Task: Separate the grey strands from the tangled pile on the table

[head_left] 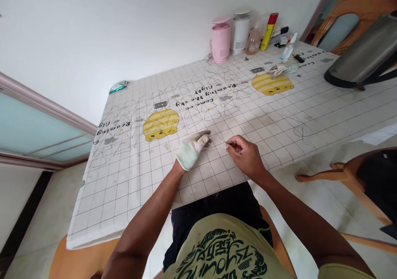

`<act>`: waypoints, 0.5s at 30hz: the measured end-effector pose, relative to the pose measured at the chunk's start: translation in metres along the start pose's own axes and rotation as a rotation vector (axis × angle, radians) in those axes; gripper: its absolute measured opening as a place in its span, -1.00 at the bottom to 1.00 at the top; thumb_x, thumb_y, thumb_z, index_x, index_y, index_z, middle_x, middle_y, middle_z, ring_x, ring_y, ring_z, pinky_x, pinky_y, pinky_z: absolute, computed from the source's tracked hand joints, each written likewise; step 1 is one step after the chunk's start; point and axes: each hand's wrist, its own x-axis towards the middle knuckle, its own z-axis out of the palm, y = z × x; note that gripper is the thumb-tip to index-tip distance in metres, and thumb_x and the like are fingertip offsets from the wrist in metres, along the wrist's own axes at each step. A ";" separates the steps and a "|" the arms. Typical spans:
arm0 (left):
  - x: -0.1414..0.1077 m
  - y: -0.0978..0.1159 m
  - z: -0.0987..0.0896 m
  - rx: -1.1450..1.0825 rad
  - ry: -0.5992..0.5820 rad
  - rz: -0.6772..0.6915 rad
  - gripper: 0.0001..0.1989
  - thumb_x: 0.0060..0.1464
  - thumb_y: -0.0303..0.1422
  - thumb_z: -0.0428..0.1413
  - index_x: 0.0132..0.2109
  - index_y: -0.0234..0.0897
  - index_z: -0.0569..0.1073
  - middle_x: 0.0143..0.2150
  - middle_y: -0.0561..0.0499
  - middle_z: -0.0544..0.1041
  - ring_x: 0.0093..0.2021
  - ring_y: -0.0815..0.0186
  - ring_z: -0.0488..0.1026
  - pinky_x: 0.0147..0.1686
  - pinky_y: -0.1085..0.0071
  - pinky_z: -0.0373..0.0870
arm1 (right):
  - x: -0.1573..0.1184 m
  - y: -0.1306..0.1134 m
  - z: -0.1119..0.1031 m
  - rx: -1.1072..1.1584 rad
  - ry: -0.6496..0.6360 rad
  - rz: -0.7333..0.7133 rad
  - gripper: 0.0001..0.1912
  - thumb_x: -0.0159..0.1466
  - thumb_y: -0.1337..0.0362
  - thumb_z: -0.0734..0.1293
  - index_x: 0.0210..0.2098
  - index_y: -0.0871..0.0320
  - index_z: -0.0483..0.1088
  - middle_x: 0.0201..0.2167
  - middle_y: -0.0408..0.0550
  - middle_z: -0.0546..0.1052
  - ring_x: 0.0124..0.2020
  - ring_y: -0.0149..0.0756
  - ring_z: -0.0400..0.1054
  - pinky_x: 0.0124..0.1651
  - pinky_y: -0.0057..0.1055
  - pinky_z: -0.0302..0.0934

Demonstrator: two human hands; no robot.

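Observation:
My left hand wears a whitish work glove with grey fingertips. Its fingers are pressed together just above the tablecloth, and whatever lies between them is too small to make out. A short gap to the right, my bare right hand is closed in a pinch of thumb and forefinger. Something thin may be at its fingertips, but I cannot name it. Many thin, bent wire-like outlines are spread over the left and back of the tablecloth. Farther right lies a thin wire-like loop.
A checked tablecloth covers the table. Along the back stand a pink canister, a white canister, bottles and a yellow spray can. A crumpled glove and a metal kettle are at right. A green-edged packet lies back left.

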 end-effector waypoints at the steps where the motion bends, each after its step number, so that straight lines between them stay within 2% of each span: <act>1: 0.002 -0.001 0.002 -0.052 -0.018 -0.012 -0.56 0.38 -0.13 0.10 0.18 -0.35 0.57 -0.18 -0.09 0.69 -0.22 0.27 0.62 -0.06 0.34 0.54 | 0.000 0.000 0.001 -0.021 0.005 -0.021 -0.92 0.40 0.25 0.36 -0.24 0.07 0.49 -0.37 -0.10 0.59 -0.38 -0.27 0.46 -0.35 -0.35 0.32; 4: 0.007 -0.005 0.007 -0.206 -0.054 -0.058 -0.59 0.33 -0.16 0.16 0.11 -0.39 0.61 -0.32 -0.08 0.65 -0.37 0.32 0.55 -0.24 0.38 0.52 | 0.001 -0.002 0.004 -0.070 0.008 -0.071 -0.92 0.40 0.28 0.36 -0.25 0.07 0.49 -0.41 -0.13 0.54 -0.43 -0.32 0.39 -0.35 -0.36 0.29; 6: 0.009 -0.008 0.010 -0.276 -0.039 -0.070 -0.64 0.31 -0.17 0.18 0.00 -0.39 0.65 -0.34 -0.09 0.65 -0.41 0.34 0.53 -0.30 0.40 0.50 | 0.002 -0.004 0.006 -0.038 -0.004 -0.050 -0.94 0.39 0.26 0.38 -0.23 0.07 0.51 -0.41 -0.13 0.54 -0.42 -0.31 0.39 -0.34 -0.35 0.30; 9: 0.012 -0.015 0.012 -0.344 0.019 -0.057 -0.66 0.30 -0.16 0.20 -0.10 -0.39 0.66 -0.31 -0.12 0.66 -0.40 0.35 0.54 -0.30 0.40 0.50 | 0.003 -0.007 0.007 0.173 -0.050 0.093 -0.87 0.40 0.16 0.41 -0.17 0.08 0.52 -0.39 -0.11 0.55 -0.41 -0.30 0.42 -0.32 -0.33 0.34; 12: 0.013 -0.020 0.012 -0.414 0.088 -0.028 -0.65 0.28 -0.14 0.21 -0.09 -0.39 0.66 -0.26 -0.13 0.68 -0.37 0.34 0.56 -0.26 0.39 0.53 | 0.005 -0.010 0.010 0.423 -0.128 0.255 -0.74 0.39 0.04 0.44 -0.16 0.11 0.51 -0.35 -0.06 0.57 -0.39 -0.27 0.45 -0.36 -0.33 0.37; 15: 0.012 -0.020 0.012 -0.447 0.108 -0.013 -0.62 0.29 -0.12 0.19 -0.05 -0.38 0.65 -0.25 -0.12 0.68 -0.36 0.35 0.55 -0.24 0.40 0.53 | 0.006 -0.012 0.018 0.557 -0.196 0.328 -0.67 0.36 -0.04 0.47 -0.22 0.12 0.53 -0.31 0.00 0.60 -0.35 -0.25 0.47 -0.38 -0.34 0.37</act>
